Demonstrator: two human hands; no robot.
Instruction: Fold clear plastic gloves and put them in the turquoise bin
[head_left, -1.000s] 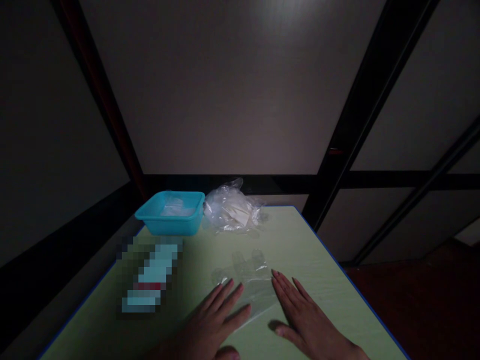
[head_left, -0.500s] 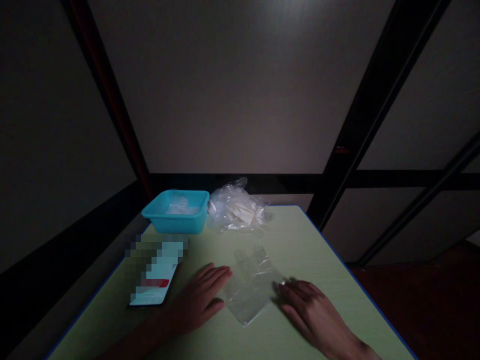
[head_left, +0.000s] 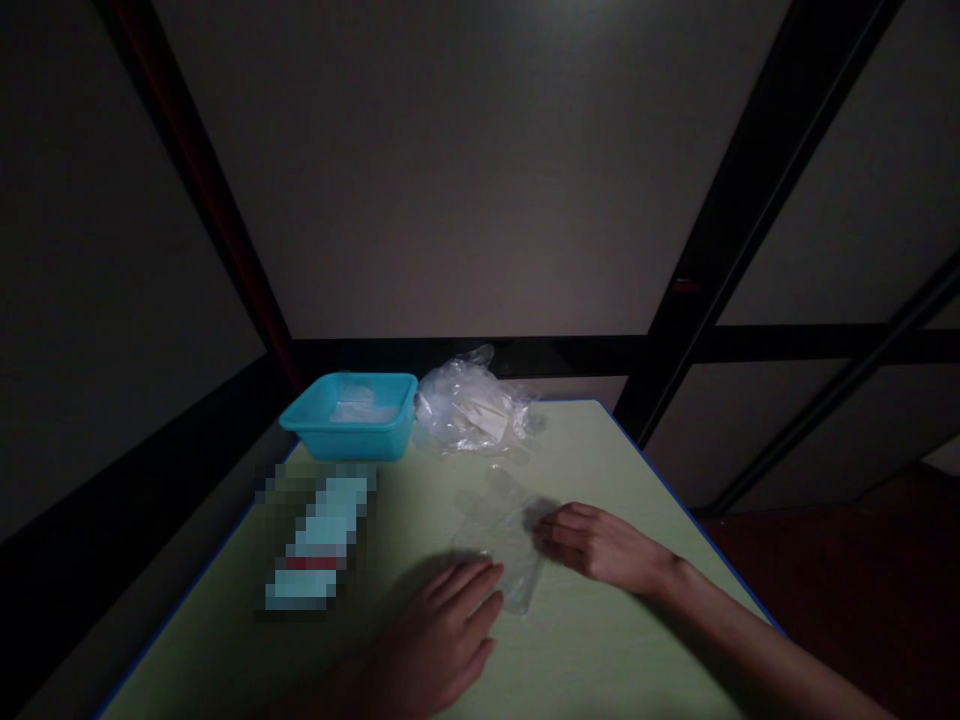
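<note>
A clear disposable plastic glove (head_left: 514, 545) lies on the table, its finger parts pointing away from me. My right hand (head_left: 589, 540) is at the glove's right side, fingers curled together and pinching its edge. At the near left edge of the glove is my left hand (head_left: 457, 625), its fingers stretched out and slightly apart. It holds nothing, and its fingertips overlap the plastic; whether they press on it I cannot tell.
On the pale green table (head_left: 630, 640), a blue plastic basin (head_left: 352, 440) with clear plastic inside stands at the back left. Beside it sits a crumpled clear bag (head_left: 472, 410) with whitish contents. A pixelated phone-like screen (head_left: 322, 540) lies at left. Behind is a panelled wall (head_left: 465, 200).
My right hand has moved away from me and leftward, and the glove has turned and bunched somewhat. My left hand has shifted nearer to me and right. The view has tilted slightly.
</note>
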